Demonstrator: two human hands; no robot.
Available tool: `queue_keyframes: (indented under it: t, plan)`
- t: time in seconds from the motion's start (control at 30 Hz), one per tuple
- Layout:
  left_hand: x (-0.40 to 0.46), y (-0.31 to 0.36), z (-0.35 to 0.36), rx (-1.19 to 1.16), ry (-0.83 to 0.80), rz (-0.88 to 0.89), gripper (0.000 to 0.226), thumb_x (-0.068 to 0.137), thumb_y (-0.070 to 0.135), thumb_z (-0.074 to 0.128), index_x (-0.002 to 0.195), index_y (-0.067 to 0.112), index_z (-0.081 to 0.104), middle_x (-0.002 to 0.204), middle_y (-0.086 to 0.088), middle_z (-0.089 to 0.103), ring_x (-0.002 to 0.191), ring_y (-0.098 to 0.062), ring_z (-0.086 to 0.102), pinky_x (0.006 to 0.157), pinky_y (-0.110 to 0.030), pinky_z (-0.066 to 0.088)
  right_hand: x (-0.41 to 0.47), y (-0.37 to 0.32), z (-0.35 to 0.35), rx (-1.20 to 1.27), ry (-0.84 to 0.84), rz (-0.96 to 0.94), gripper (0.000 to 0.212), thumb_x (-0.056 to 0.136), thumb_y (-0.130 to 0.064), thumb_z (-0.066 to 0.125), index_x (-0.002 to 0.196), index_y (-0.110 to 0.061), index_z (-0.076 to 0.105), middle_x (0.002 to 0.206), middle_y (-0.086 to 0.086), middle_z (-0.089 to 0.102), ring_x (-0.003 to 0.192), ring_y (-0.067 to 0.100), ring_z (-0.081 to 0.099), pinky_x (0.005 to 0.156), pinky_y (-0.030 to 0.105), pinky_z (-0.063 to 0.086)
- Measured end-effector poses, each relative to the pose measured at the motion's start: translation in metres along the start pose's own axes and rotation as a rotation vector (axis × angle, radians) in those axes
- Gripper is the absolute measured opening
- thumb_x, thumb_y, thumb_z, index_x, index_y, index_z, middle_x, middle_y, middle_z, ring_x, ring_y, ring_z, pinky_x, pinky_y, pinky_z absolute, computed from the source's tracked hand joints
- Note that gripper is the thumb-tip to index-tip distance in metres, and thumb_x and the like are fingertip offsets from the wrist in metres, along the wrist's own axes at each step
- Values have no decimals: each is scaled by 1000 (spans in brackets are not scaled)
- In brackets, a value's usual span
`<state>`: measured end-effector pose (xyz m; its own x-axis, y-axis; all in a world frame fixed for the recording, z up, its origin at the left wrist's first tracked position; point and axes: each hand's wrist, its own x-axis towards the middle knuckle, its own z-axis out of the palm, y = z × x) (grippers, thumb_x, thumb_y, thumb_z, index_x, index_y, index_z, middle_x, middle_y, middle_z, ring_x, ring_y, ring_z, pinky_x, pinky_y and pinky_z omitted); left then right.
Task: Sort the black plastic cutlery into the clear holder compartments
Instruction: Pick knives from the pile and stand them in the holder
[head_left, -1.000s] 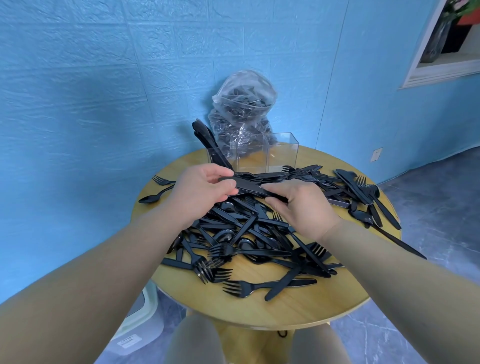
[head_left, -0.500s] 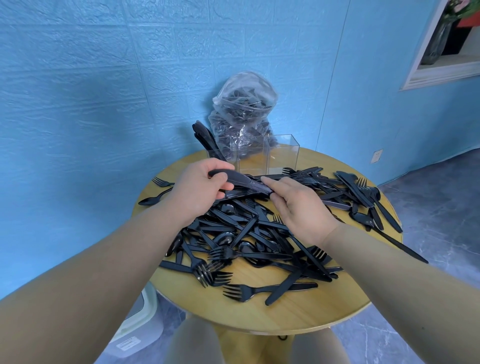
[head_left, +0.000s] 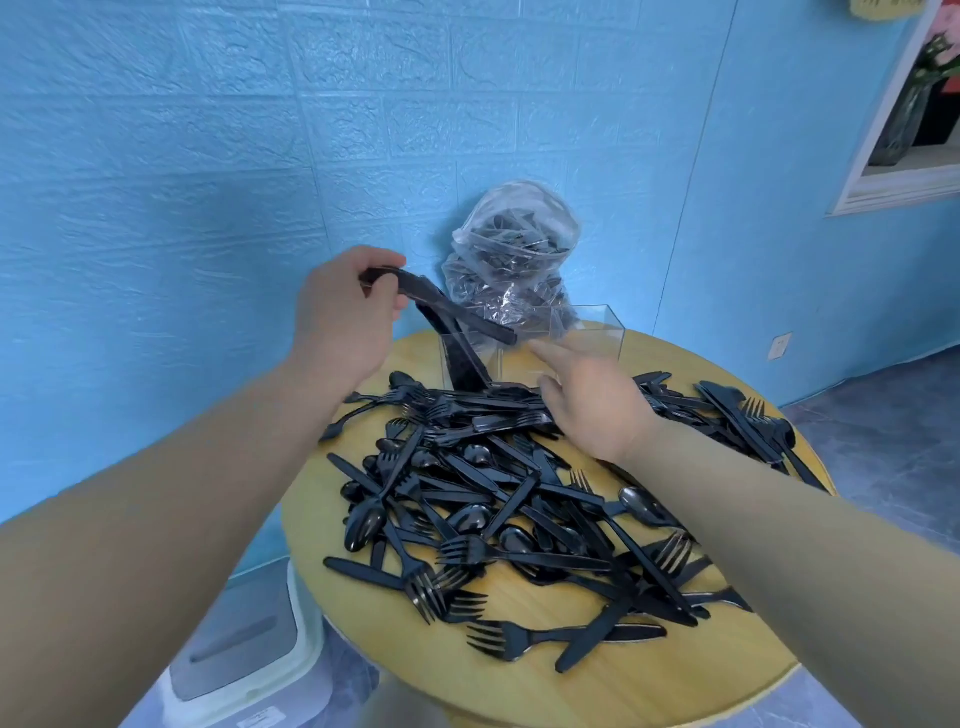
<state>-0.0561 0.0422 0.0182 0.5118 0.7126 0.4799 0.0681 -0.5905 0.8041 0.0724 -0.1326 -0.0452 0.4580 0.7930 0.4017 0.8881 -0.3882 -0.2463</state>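
My left hand (head_left: 340, 317) grips a black plastic knife (head_left: 457, 314) by its handle, raised above the clear holder (head_left: 597, 332); the blade slants down to the right, over the holder's left compartment. Several black knives (head_left: 465, 361) stand leaning in that left compartment. The other compartments look empty. My right hand (head_left: 587, 402) hovers open just in front of the holder, fingers pointing at it, holding nothing. A pile of black forks, knives and spoons (head_left: 498, 499) covers the round wooden table (head_left: 545, 686).
A clear plastic bag (head_left: 511, 260) full of more black cutlery stands behind the holder against the blue wall. A white and grey bin (head_left: 249, 644) sits on the floor left of the table. More cutlery (head_left: 748, 421) lies at the table's right edge.
My left hand has lifted the knife up and back from the pile to above the holder. My right hand has let go of the knife and opened near the holder.
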Motion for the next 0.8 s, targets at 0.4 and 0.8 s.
queue_keyframes:
  t: [0.4, 0.8]
  plan:
    - [62, -17, 21, 232, -28, 131, 31, 96, 7, 41, 117, 17, 61, 85, 3, 62, 76, -7, 61, 66, -11, 37, 76, -4, 21, -295, -235, -17, 56, 96, -15, 38, 148, -14, 20, 151, 3, 27, 132, 28, 24, 104, 39, 34]
    - [71, -70, 67, 588, -246, 280, 35, 99, 16, 42, 131, 21, 54, 126, -6, 59, 125, -29, 37, 100, -41, 36, 85, 7, 44, -347, -87, -41, 39, 94, -15, 42, 132, -22, 48, 132, -3, 47, 120, 24, 35, 95, 37, 31]
